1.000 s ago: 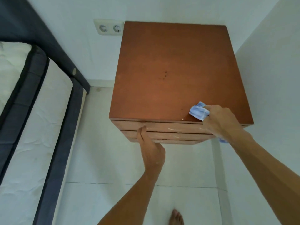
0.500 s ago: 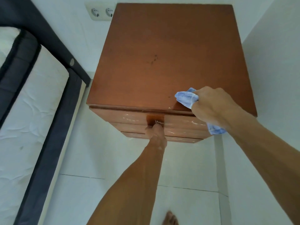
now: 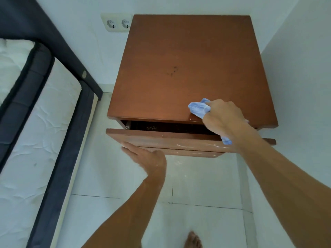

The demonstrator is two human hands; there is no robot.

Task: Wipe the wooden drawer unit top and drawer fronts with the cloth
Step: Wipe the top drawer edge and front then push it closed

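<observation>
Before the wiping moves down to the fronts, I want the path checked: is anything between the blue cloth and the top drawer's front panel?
Nothing visible blocks it. The right hand holds the crumpled blue cloth on the wooden unit's top; the pulled-out top drawer front lies just below, with the left hand at its left lower edge.

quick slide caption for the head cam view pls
Right hand presses a blue cloth on the wooden drawer unit top while the open left hand rests against the pulled-out top drawer.
</observation>
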